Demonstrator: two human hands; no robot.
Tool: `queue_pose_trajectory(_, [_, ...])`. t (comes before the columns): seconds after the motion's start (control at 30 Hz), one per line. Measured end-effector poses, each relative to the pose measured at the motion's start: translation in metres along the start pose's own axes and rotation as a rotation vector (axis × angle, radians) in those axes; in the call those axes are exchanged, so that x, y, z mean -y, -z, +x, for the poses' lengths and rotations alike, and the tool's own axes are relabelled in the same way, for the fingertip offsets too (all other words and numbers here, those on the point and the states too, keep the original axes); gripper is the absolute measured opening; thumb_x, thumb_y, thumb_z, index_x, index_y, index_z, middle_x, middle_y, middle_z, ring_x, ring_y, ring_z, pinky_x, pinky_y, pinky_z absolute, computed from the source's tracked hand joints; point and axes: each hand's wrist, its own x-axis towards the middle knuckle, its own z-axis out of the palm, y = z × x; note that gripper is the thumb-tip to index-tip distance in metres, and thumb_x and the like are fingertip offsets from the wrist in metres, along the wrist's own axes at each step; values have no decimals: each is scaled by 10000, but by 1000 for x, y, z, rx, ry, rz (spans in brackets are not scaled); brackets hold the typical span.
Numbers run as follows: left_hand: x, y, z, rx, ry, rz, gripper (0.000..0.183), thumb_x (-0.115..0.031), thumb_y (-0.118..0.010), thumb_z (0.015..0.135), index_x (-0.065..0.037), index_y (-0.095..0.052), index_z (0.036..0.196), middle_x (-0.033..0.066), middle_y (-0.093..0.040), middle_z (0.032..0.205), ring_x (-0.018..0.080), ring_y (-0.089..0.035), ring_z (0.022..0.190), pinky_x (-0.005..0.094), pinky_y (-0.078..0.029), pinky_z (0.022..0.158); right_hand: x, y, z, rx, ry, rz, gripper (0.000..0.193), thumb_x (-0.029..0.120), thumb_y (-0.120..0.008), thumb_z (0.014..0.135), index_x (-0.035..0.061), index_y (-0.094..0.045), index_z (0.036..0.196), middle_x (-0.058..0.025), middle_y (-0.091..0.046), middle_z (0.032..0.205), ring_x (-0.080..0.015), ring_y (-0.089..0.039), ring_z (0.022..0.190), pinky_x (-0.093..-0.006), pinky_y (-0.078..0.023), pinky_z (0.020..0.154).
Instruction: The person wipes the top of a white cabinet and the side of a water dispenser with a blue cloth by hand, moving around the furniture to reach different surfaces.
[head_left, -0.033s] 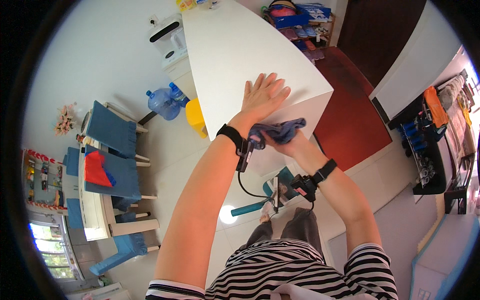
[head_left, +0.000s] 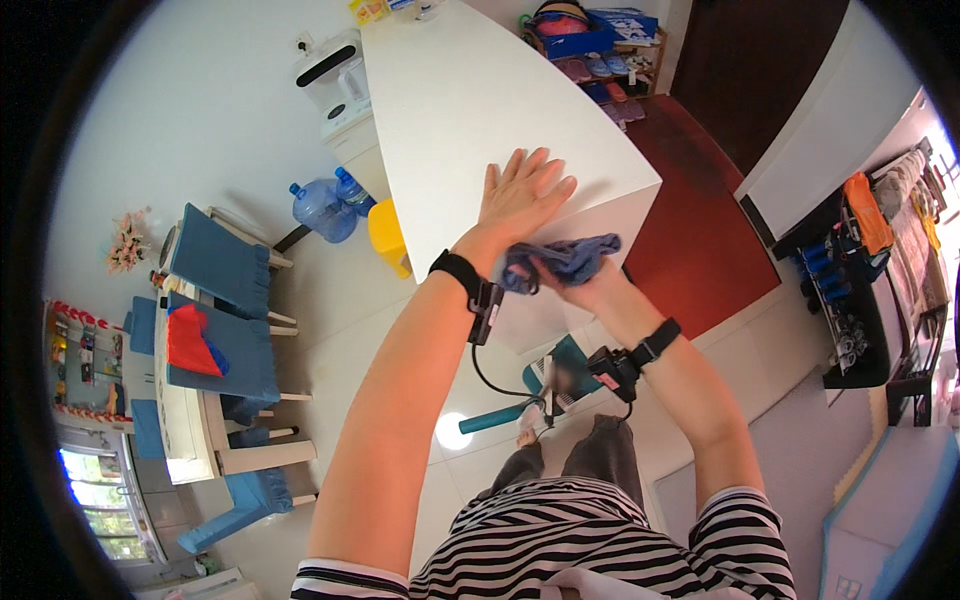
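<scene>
My left hand (head_left: pixel 525 192) lies flat with fingers spread on the white top of a long cabinet (head_left: pixel 480 90), close to its near end. Just below the top's edge, my right hand (head_left: pixel 590 285) grips a crumpled dark blue cloth (head_left: pixel 578 258) against the cabinet's white end face (head_left: pixel 625 215). The cloth bunches over the fingers and partly hides them. Both wrists wear black straps with small cabled devices.
Below my hands, a teal-and-white object (head_left: pixel 570 365) and a teal bar (head_left: pixel 495 418) are near my feet. To the left stand a yellow bin (head_left: pixel 386 238), blue water bottles (head_left: pixel 325 210) and blue-covered chairs (head_left: pixel 222 262). A red mat (head_left: pixel 700 230) lies right.
My right hand and the cloth have shifted slightly to the right along the end face. The left hand stays on the cabinet top.
</scene>
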Motion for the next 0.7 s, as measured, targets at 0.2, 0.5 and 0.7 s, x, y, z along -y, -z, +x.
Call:
queue_pose_trajectory(0.2, [-5, 6, 2, 86, 18, 129, 733, -601, -432, 797, -154, -306, 1365, 72, -181, 1459, 283, -84, 1360, 480, -59, 1084, 104, 11, -36, 46, 70, 60, 376, 235, -338, 907, -9, -430, 1178, -249, -391, 1283, -455, -423, 1142, -415, -499, 871])
queue_pose_trajectory(0.5, [-61, -11, 61, -87, 427, -143, 724, -509, -522, 804, -66, -329, 1343, 156, -249, 1422, 301, -153, 1346, 513, -148, 1051, 248, 121, -21, 263, 403, -328, 156, 143, -501, 833, 40, -571, 927, -102, -601, 970, -238, -580, 915, -380, -457, 870])
queue_pose_trajectory(0.7, [-106, -36, 111, -274, 468, 110, 673, -492, -426, 868, -44, -302, 1354, 173, -244, 1421, 325, -139, 1345, 523, -124, 1055, 229, 66, -18, -298, 581, -1050, 276, 157, -573, 777, -40, -595, 969, -71, -615, 826, -120, -558, 679, -250, -465, 598])
